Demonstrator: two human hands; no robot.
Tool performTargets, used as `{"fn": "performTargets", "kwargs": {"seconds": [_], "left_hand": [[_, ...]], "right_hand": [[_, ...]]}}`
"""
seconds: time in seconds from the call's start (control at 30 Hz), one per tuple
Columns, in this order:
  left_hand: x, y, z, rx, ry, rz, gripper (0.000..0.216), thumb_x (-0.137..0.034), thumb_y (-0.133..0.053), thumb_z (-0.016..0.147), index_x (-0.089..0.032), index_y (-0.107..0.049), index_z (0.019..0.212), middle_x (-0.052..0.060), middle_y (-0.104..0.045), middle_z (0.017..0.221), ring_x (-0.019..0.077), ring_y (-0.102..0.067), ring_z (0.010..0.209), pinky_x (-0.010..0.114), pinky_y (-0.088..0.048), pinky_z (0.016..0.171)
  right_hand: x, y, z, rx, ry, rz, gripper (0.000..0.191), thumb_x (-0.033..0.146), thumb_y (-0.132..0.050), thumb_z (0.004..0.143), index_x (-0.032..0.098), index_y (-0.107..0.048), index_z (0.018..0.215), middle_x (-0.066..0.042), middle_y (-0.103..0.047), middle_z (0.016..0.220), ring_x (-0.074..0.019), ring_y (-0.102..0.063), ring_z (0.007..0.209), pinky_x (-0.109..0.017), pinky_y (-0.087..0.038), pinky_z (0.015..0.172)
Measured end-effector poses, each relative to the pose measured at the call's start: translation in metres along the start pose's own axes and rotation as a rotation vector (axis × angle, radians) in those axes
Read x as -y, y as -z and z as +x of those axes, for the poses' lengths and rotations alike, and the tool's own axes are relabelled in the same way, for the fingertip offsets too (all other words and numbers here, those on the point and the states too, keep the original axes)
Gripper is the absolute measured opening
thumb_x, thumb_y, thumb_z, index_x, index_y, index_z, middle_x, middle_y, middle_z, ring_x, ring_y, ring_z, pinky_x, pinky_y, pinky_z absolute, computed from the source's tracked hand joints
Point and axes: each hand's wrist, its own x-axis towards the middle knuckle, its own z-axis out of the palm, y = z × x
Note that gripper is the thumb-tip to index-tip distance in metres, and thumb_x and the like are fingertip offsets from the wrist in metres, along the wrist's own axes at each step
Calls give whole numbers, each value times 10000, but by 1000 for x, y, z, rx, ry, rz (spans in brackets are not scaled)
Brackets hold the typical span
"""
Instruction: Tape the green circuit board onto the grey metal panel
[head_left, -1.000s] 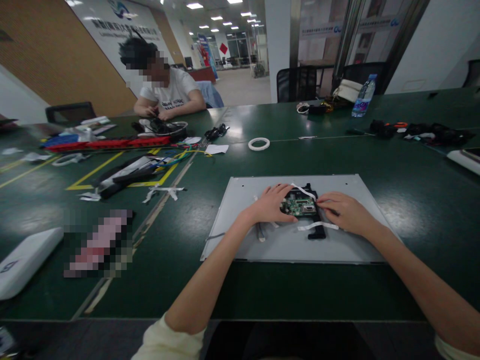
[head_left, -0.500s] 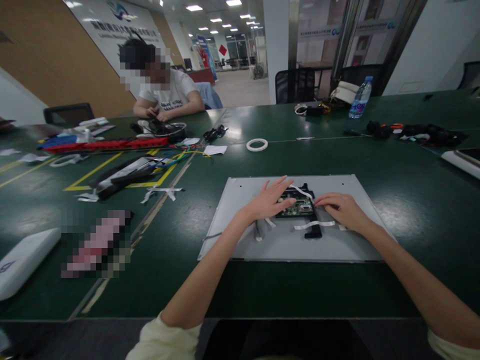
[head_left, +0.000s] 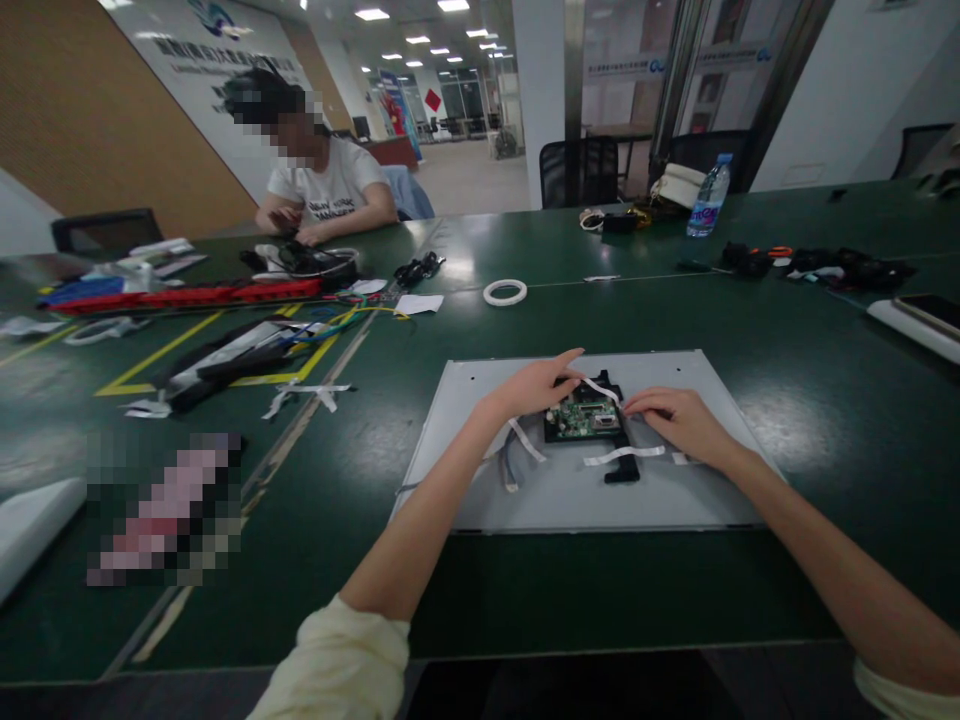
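A green circuit board (head_left: 589, 420) in a black plastic bracket (head_left: 622, 466) lies on a pale grey panel (head_left: 555, 500). A strip of white tape (head_left: 602, 389) runs slantwise over the bracket's upper right part. My right hand (head_left: 679, 418) pinches at the lower right end of this strip, its fingers closed. Over the board's upper left edge is my left hand (head_left: 534, 388), index finger stretched out and thumb close to the strip's upper end. Another tape strip (head_left: 624, 456) crosses the lower bracket arm. Grey cables (head_left: 509, 465) and a further tape piece lie left of the board.
A white tape roll (head_left: 505, 292) lies beyond the panel. A water bottle (head_left: 709, 197) stands at the back right, near dark tangled items (head_left: 817, 265). Cables, a red strip (head_left: 195, 296) and a blurred pink object (head_left: 169, 510) are at left. Another person (head_left: 326, 180) sits across the table.
My left hand has shifted slightly up and left, uncovering more of the board, and its fingers are less spread. My right hand stays at the tape's end. The whole view has shifted a little.
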Motion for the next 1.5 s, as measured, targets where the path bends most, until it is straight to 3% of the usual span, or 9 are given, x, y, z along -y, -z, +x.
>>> {"fn": "performTargets", "kwargs": {"seconds": [0.3,0.47,0.63,0.83,1.03,1.27,1.5], "left_hand": [[3,-2,2,18,18,103,547,-304,-363,924,-197,-194,1433,52,-566,1283,192,-550,1131,345,-401,943],[4,-4,3,18,8,112,529,-307,-339,932,-189,-202,1430,63,-565,1282,189,-563,1105,327,-414,916],[5,-5,4,24,-10,139,552,-287,-362,914,-183,-196,1431,67,-547,1301,185,-536,1137,328,-390,950],[1,-5,4,29,-30,215,542,-279,-376,903,-161,-242,1416,87,-556,1280,208,-525,1134,350,-377,965],[-15,2,5,39,-36,333,510,-240,-361,900,-158,-295,1399,106,-517,1316,231,-506,1159,423,-255,1055],[-51,20,4,105,-212,138,330,-234,-369,898,-187,-567,1156,63,-624,1114,192,-573,1007,309,-421,875],[-80,19,2,116,-255,-25,292,-230,-421,876,-183,-609,1094,66,-629,1097,194,-570,982,324,-415,866]], "right_hand": [[3,1,1,6,5,-52,293,132,-443,786,240,-703,866,-4,-686,970,-161,-634,915,-348,-496,854],[14,14,-4,-47,-296,-70,229,279,-482,821,200,-679,908,-28,-691,808,-136,-639,597,-267,-506,573],[30,24,-9,228,-444,47,379,481,-445,865,175,-646,772,-22,-651,633,-119,-598,486,-237,-460,494],[36,27,-10,362,-433,193,312,454,-546,814,171,-665,870,-28,-655,625,-122,-610,539,-223,-461,515],[29,27,-10,431,-474,318,202,340,-615,754,183,-645,879,-11,-661,678,-112,-606,575,-211,-470,535],[27,28,-10,465,-466,420,178,303,-601,755,184,-643,880,10,-618,654,-97,-575,581,-201,-447,523],[39,35,-10,414,-438,507,201,338,-595,776,170,-622,884,-5,-603,736,-86,-548,605,-208,-452,554]]}}
